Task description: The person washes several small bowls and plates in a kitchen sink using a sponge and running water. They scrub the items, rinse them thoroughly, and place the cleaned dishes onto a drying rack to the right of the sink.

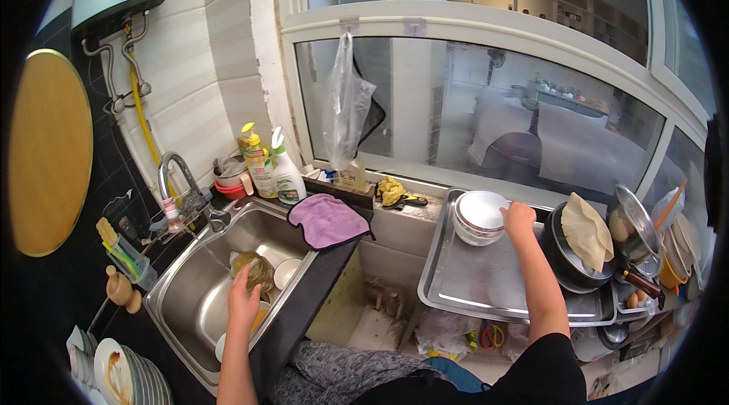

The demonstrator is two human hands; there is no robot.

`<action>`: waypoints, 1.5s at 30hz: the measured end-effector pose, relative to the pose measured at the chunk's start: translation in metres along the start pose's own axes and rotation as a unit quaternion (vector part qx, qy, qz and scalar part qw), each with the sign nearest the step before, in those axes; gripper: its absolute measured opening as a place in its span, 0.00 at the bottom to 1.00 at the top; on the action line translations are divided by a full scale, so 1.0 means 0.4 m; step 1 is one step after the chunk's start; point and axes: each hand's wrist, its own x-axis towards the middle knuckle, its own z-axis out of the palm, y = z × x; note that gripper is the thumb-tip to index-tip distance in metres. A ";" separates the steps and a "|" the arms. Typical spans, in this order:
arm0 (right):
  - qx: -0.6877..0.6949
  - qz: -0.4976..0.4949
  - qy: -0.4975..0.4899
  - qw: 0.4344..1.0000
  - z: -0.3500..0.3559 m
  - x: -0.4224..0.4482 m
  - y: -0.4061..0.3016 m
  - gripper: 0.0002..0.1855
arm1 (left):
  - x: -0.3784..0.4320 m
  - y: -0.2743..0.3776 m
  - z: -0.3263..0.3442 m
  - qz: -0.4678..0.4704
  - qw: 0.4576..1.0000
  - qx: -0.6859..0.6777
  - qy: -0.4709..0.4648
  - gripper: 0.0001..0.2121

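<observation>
My right hand (pixel 518 219) is at the right rim of the top white bowl (pixel 483 210), its fingers curled against the edge. That bowl sits in a small stack on a metal tray (pixel 455 274). My left hand (pixel 245 298) is over the stainless steel sink (pixel 193 291), with thumb and fingers apart and nothing visible in it. Just beyond its fingertips lies an amber, see-through dish (pixel 253 271), partly covered by the hand. A white bowl (pixel 289 273) rests to the right of it in the sink. A thin stream of water runs from the faucet (pixel 171 177).
A purple cloth (pixel 329 221) drapes over the sink's right corner. Dish soap (pixel 259 168) and a spray bottle (pixel 287 177) stand behind. Stacked plates (pixel 122 373) occupy the lower left. A black pan (pixel 561 251) with flat dough-like sheets sits on the tray's right. An open gap (pixel 364 308) separates sink and tray.
</observation>
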 end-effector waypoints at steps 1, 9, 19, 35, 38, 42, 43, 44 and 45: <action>0.003 -0.012 0.036 0.999 -0.008 0.001 -0.015 0.17 | -0.009 -0.009 -0.011 -0.005 1.000 0.004 0.001 0.24; 0.267 -0.209 0.071 0.938 -0.129 -0.059 -0.275 0.18 | -0.050 -0.121 -0.048 -0.008 0.997 0.070 0.019 0.22; 0.408 -0.509 -0.231 0.722 -0.049 -0.298 -0.814 0.16 | -0.225 -0.370 -0.139 -0.354 0.881 0.256 -0.183 0.16; 0.406 -0.592 -0.376 0.586 0.015 -0.477 -1.102 0.14 | -0.179 -0.378 -0.179 -0.571 0.782 0.123 -0.217 0.11; 0.404 -0.596 -0.378 0.582 0.019 -0.482 -1.133 0.14 | -0.153 -0.345 -0.227 -0.548 0.803 0.127 -0.196 0.10; 0.412 -0.592 -0.396 0.568 0.035 -0.507 -1.187 0.14 | -0.122 -0.332 -0.282 -0.510 0.855 0.042 -0.079 0.13; 0.415 -0.591 -0.399 0.566 0.044 -0.514 -1.204 0.14 | -0.104 -0.320 -0.292 -0.491 0.870 0.024 -0.042 0.14; 0.420 -0.586 -0.402 0.564 0.064 -0.524 -1.223 0.20 | -0.076 -0.301 -0.301 -0.492 0.869 0.011 -0.055 0.13; 0.417 -0.535 -0.474 0.561 0.046 -0.538 -1.242 0.23 | -0.063 -0.301 -0.295 -0.489 0.872 -0.009 -0.020 0.13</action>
